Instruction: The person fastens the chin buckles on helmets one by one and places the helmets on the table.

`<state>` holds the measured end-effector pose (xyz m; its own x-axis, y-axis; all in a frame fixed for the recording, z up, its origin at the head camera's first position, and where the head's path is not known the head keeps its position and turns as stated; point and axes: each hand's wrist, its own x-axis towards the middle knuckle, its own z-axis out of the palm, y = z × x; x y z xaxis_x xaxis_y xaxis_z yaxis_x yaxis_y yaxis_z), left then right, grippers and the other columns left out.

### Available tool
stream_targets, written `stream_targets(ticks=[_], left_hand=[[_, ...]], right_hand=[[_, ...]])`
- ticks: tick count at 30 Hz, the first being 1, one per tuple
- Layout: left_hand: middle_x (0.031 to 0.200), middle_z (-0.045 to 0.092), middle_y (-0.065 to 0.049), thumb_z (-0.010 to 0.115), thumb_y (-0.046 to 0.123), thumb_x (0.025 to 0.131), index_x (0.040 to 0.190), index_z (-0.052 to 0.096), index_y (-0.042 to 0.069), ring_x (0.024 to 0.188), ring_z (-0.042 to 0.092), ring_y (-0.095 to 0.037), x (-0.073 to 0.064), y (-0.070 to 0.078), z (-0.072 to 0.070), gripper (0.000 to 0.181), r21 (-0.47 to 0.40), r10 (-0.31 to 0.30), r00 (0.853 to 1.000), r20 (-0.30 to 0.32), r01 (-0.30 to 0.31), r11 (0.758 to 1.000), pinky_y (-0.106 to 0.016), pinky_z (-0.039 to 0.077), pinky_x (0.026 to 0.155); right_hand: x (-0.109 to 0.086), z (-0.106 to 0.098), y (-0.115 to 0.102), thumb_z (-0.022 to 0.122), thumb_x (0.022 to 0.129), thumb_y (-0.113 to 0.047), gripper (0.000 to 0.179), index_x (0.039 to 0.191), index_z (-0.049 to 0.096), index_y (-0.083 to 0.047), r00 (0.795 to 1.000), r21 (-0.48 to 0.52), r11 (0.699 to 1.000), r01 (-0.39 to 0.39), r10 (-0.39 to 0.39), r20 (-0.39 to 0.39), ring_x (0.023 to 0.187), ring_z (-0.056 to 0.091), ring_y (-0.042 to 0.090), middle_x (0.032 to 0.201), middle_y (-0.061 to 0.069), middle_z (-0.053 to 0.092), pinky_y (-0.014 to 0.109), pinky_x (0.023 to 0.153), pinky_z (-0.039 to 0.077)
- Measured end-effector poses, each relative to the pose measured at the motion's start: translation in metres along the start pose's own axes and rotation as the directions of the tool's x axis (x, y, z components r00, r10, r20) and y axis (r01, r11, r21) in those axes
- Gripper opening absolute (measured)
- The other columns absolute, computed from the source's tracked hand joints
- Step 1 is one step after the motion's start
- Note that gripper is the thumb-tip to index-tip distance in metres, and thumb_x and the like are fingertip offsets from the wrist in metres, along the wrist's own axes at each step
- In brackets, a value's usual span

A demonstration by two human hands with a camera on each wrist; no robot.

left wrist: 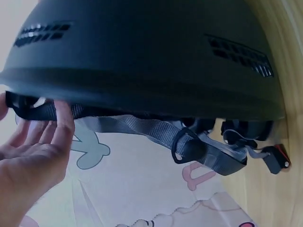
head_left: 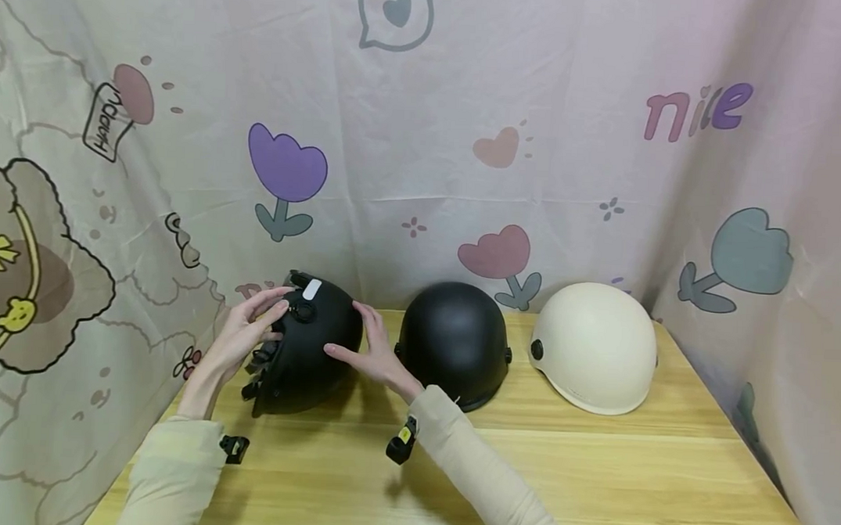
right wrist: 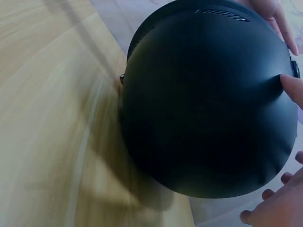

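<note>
A black helmet (head_left: 321,360) stands tilted on its side at the left of the table, its opening and dangling straps facing left. My left hand (head_left: 237,337) grips its rim near the upper side; the left wrist view shows fingers reaching under the edge beside the webbing strap (left wrist: 156,132). A black buckle (left wrist: 274,158) hangs at the strap's lower end. On the dome rests the thumb of my right hand (head_left: 377,358), its other fingers stretched around the far side. The right wrist view shows these fingers (right wrist: 267,194) mostly off the shell. The helmet's interior is largely hidden.
Beside it, a second black helmet (head_left: 454,342) stands close behind my right hand. A cream helmet (head_left: 593,348) is farther right. All are on a wooden table (head_left: 594,474), with a printed curtain (head_left: 410,176) hanging behind and at both sides.
</note>
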<state>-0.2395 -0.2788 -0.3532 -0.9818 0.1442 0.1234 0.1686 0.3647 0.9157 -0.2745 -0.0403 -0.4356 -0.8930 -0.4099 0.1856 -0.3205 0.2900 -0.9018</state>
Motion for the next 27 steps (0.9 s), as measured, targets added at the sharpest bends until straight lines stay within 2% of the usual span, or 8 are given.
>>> stream_targets(ticks=[3,6,9,13,19,23,27], left_hand=[[0.163,0.030,-0.019,0.043,0.045,0.107,0.155,0.035,0.005,0.137,0.043,-0.010,-0.001,-0.003,-0.003,0.063,0.045,0.010,1.000,0.026,-0.011,0.999,-0.027,0.056,0.093],[0.162,0.032,-0.019,0.039,0.047,0.108,0.155,0.036,0.005,0.140,0.039,-0.019,-0.002,-0.008,-0.006,0.063,0.098,0.003,1.000,0.018,-0.005,0.995,-0.034,0.051,0.101],[0.162,0.031,-0.020,0.038,0.049,0.107,0.155,0.035,0.007,0.144,0.036,-0.029,-0.004,-0.014,-0.010,0.064,0.113,-0.027,1.000,0.015,0.025,0.993,-0.048,0.039,0.113],[0.165,0.024,-0.022,0.039,0.051,0.107,0.157,0.032,0.007,0.151,0.023,-0.043,-0.006,-0.020,-0.011,0.068,0.089,-0.061,0.997,0.053,0.056,0.994,-0.066,0.023,0.119],[0.164,0.024,-0.024,0.040,0.051,0.107,0.156,0.031,0.003,0.152,0.018,-0.045,-0.006,-0.025,-0.016,0.069,0.102,-0.067,0.996,0.052,0.061,0.993,-0.069,0.017,0.119],[0.163,0.025,-0.027,0.039,0.048,0.107,0.158,0.028,0.002,0.152,0.017,-0.047,-0.006,-0.029,-0.019,0.069,0.108,-0.080,0.995,0.057,0.073,0.991,-0.069,0.017,0.119],[0.164,0.023,-0.028,0.039,0.048,0.108,0.158,0.025,0.000,0.151,0.017,-0.048,-0.007,-0.034,-0.022,0.070,0.107,-0.096,0.993,0.063,0.089,0.990,-0.069,0.018,0.119]], right_hand=[[-0.001,-0.003,-0.004,0.067,0.090,-0.054,0.085,0.159,0.021,-0.039,1.000,-0.008,1.000,-0.003,0.003,0.005,0.155,0.019,0.028,0.169,0.001,0.013,0.060,0.121,0.028],[-0.001,-0.006,-0.008,0.067,0.090,-0.053,0.082,0.159,0.024,-0.039,1.000,-0.030,1.000,-0.004,0.005,0.018,0.154,0.021,0.030,0.168,0.004,0.016,0.060,0.120,0.029],[-0.001,-0.006,-0.011,0.065,0.091,-0.053,0.084,0.161,0.021,-0.036,0.999,-0.059,0.998,-0.002,0.004,0.034,0.155,0.019,0.032,0.168,0.006,0.015,0.060,0.120,0.029],[-0.002,-0.004,-0.014,0.062,0.092,-0.054,0.087,0.162,0.015,-0.033,0.999,-0.091,0.996,-0.007,0.011,0.046,0.156,0.013,0.035,0.169,0.005,0.011,0.061,0.120,0.028],[-0.002,-0.002,-0.021,0.066,0.088,-0.060,0.097,0.163,0.012,-0.031,0.998,-0.137,0.989,-0.062,0.065,0.017,0.158,0.011,0.032,0.171,0.003,0.010,0.059,0.122,0.027],[-0.002,0.000,-0.025,0.070,0.084,-0.061,0.105,0.164,0.013,-0.024,0.994,-0.165,0.980,-0.111,0.109,-0.026,0.157,0.017,0.031,0.170,0.007,0.014,0.057,0.121,0.030],[-0.002,0.000,-0.026,0.072,0.083,-0.059,0.107,0.163,0.015,-0.017,0.992,-0.180,0.976,-0.120,0.113,-0.046,0.156,0.021,0.032,0.169,0.009,0.017,0.057,0.121,0.031]])
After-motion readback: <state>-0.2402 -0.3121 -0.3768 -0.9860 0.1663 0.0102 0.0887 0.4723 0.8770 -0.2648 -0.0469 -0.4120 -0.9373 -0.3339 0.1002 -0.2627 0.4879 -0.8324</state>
